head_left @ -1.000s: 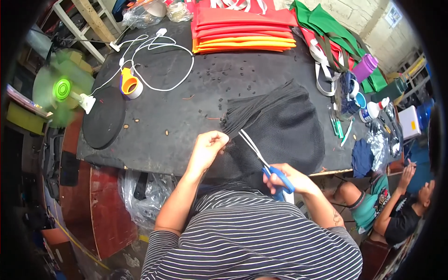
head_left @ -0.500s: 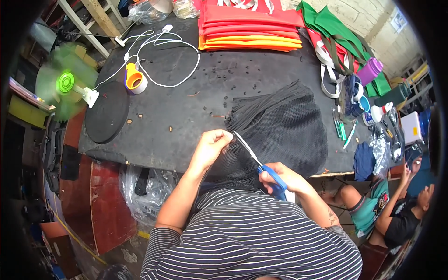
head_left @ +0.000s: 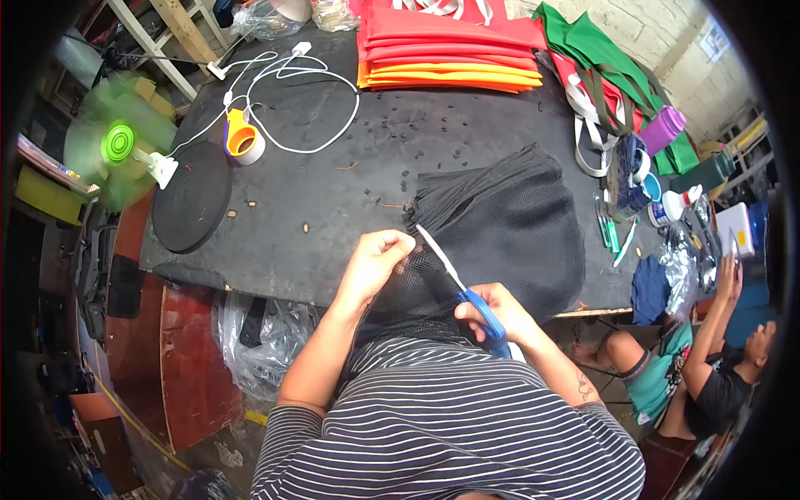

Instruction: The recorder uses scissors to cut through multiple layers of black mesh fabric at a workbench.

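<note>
Scissors point(head_left: 467, 283) tips buried in mesh point(head_left: 508, 225)

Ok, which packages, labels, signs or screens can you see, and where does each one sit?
Pale rectangular wall sign: on the brick wall, top right.
White tub with blue label: right edge of the black table.
White flat box: right of the table, near the seated person.
No screens visible.

Even daylight, dark fisheye rim

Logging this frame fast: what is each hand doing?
Left hand: closed, pinching the black mesh.
Right hand: closed on the blue scissors.
</note>
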`<action>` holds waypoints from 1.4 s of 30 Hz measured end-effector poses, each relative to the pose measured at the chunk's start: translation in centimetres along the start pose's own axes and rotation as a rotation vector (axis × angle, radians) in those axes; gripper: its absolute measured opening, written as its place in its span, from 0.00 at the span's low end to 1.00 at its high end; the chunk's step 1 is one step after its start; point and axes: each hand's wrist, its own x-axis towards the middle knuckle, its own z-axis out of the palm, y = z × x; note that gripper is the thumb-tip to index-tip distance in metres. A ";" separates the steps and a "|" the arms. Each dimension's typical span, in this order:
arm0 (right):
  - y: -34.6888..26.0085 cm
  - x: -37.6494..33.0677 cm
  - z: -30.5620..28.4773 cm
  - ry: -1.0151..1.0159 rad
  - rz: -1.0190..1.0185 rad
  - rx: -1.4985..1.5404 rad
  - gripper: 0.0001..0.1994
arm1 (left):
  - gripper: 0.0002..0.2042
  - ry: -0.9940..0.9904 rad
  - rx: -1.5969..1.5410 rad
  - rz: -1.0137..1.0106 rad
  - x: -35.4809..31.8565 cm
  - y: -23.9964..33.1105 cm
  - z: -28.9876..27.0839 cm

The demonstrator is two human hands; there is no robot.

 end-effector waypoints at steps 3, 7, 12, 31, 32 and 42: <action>0.3 -0.1 -0.1 0.025 -0.072 -0.019 0.13 | 0.08 0.000 -0.003 -0.005 0.0 0.1 -0.2; 0.6 -0.1 -0.3 -0.031 -0.148 -0.131 0.16 | 0.08 0.025 -0.007 -0.006 0.0 0.6 -0.4; -0.3 -0.1 0.2 -0.083 -0.085 -0.094 0.16 | 0.07 0.018 0.041 0.000 -0.3 1.4 -0.1; -2.5 1.4 0.6 0.253 -0.616 -0.120 0.20 | 0.04 0.012 0.219 0.310 -0.4 3.4 1.7; -3.2 2.2 1.0 0.299 -0.773 -0.063 0.21 | 0.04 -0.015 0.260 0.352 -0.4 4.1 2.5; -13.7 -0.3 -3.8 0.419 -0.751 0.174 0.16 | 0.09 -0.008 0.344 0.222 -1.3 5.2 3.3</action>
